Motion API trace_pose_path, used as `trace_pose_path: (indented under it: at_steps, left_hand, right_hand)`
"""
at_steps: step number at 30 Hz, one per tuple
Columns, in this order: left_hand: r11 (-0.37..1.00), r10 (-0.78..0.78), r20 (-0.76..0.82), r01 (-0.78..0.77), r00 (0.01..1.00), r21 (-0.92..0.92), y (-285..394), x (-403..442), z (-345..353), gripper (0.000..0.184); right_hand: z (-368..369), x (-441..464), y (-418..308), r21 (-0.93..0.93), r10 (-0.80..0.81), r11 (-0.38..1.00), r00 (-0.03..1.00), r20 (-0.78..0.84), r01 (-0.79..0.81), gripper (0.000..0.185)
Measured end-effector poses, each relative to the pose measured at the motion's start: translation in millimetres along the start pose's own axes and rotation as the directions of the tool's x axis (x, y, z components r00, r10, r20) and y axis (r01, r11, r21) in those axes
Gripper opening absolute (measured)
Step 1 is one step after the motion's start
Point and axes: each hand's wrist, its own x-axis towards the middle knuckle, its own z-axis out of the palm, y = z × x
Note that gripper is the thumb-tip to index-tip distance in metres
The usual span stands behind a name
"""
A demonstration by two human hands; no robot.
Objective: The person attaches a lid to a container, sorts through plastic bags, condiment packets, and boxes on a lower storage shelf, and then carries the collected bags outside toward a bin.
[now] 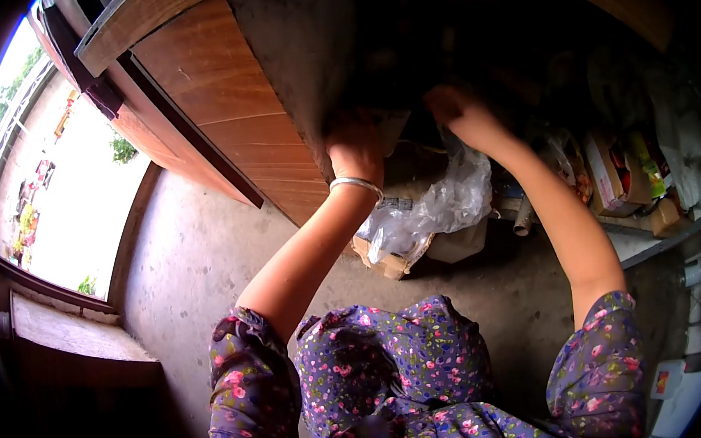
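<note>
My left hand, with a silver bangle at the wrist, reaches into a dark cupboard-like space beside a wooden panel. Its fingers are lost in shadow, close to a pale flat piece whose kind I cannot make out. My right hand is blurred, over the upper end of a crumpled clear plastic bag; whether it grips the bag cannot be made out. The bag lies over a torn cardboard box low in the opening.
The brown wooden panel stands at left, near a bright doorway. To the right, a shelf bears open cardboard cartons and packets. A round tube end sticks out beside the bag. Concrete floor lies below.
</note>
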Motion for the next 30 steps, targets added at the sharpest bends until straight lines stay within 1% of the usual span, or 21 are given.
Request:
trace_pose_path:
  at_steps: [1, 3, 4, 5, 6, 7, 9, 10, 11, 12, 13, 14, 16, 17, 23, 24, 25, 26, 27, 29, 30]
  left_hand:
    - [0.999, 0.028, -0.04, -0.027, 0.999, 0.024, -3, 0, 0, 0.028]
    - [1.0, 0.022, -0.068, -0.023, 0.997, -0.015, -5, -7, -3, 0.028]
    - [0.998, 0.017, -0.096, -0.023, 0.995, -0.057, -6, -11, -6, 0.029]
    - [0.999, 0.013, -0.098, -0.018, 0.995, -0.05, -8, -13, -9, 0.029]
    - [0.99, 0.008, -0.027, -0.011, 1.0, -0.141, -10, -14, -11, 0.029]
    - [0.973, 0.009, 0.042, 0.001, 0.999, -0.231, -12, -15, -13, 0.029]
    - [0.962, -0.007, 0.01, 0.009, 1.0, -0.274, -13, -17, -13, 0.029]
    - [0.946, -0.024, -0.017, 0.017, 1.0, -0.324, -13, -19, -11, 0.028]
    - [0.939, -0.02, -0.069, -0.005, 0.997, -0.343, -14, -20, -9, 0.027]
    - [0.939, -0.024, -0.073, -0.003, 0.997, -0.343, -16, -20, -16, 0.027]
    - [0.948, 0.008, -0.031, -0.017, 1.0, -0.317, -19, -20, -22, 0.023]
    - [0.956, 0.041, 0.016, -0.034, 0.999, -0.291, -22, -19, -27, 0.02]
    - [0.963, 0.085, -0.014, -0.086, 0.996, -0.254, -28, -14, -33, 0.018]
    - [0.968, 0.127, -0.041, -0.133, 0.991, -0.214, -28, -13, -35, 0.016]
    - [0.982, 0.166, 0.058, -0.16, 0.984, -0.097, -23, -10, -40, 0.013]
    - [0.981, 0.169, 0.056, -0.163, 0.984, -0.104, -24, -12, -38, 0.013]
    - [0.979, 0.165, -0.022, -0.166, 0.986, -0.117, -25, -13, -36, 0.01]
    - [0.977, 0.159, -0.099, -0.171, 0.982, -0.127, -27, -16, -35, 0.008]
    - [0.961, 0.142, -0.07, -0.154, 0.987, -0.228, -29, -21, -48, 0.007]
    - [0.925, 0.151, -0.012, -0.145, 0.989, -0.35, -34, -30, -75, 0.007]
    - [0.914, 0.178, 0.017, -0.159, 0.984, -0.374, -35, -34, -83, 0.008]
  right_hand:
    - [3, 15, 5, 0.003, -0.003, 1.0, 1.0, 0.0, 0.003, 0.02]
    - [11, 43, 12, -0.318, -0.15, 0.931, 0.983, 0.107, 0.177, 0.024]
    - [16, 55, 18, -0.313, -0.159, 0.932, 0.981, 0.107, 0.185, 0.024]
    - [23, 65, 25, -0.389, -0.122, 0.902, 0.976, 0.183, 0.186, 0.025]
    - [27, 71, 20, -0.462, -0.079, 0.866, 0.964, 0.253, 0.193, 0.026]
    - [30, 75, 16, -0.457, -0.087, 0.867, 0.963, 0.253, 0.199, 0.026]
    - [34, 82, 7, -0.717, 0.234, 0.692, 0.913, 0.335, 0.086, 0.027]
    - [38, 85, 20, -0.717, 0.23, 0.691, 0.913, 0.337, 0.09, 0.027]
    - [44, 87, 40, -0.703, 0.024, 0.675, 0.946, 0.323, 0.223, 0.025]
    - [44, 88, 38, -0.694, -0.184, 0.63, 0.935, 0.303, 0.349, 0.024]
    - [40, 88, 37, -0.696, -0.188, 0.626, 0.935, 0.302, 0.351, 0.024]
    - [35, 86, 37, -0.676, -0.261, 0.651, 0.938, 0.228, 0.345, 0.024]
    - [19, 86, 27, -0.657, -0.316, 0.677, 0.937, 0.147, 0.331, 0.023]
    - [9, 92, 25, -0.653, -0.284, 0.693, 0.948, 0.143, 0.306, 0.023]
    - [-49, 142, 3, -0.647, -0.137, 0.74, 0.983, 0.124, 0.185, 0.024]
    - [-43, 133, -18, -0.513, -0.195, 0.824, 0.971, 0.139, 0.239, 0.023]
    - [-33, 125, -34, -0.364, -0.256, 0.885, 0.956, 0.142, 0.291, 0.024]
    - [-20, 119, -43, -0.496, -0.297, 0.787, 0.93, 0.218, 0.367, 0.024]
    - [-9, 117, -51, -0.606, -0.322, 0.664, 0.899, 0.298, 0.439, 0.025]
    - [45, 133, -1, -0.332, -0.506, 0.736, 0.805, 0.31, 0.59, 0.025]
    - [59, 131, -2, -0.329, -0.505, 0.738, 0.806, 0.308, 0.588, 0.025]
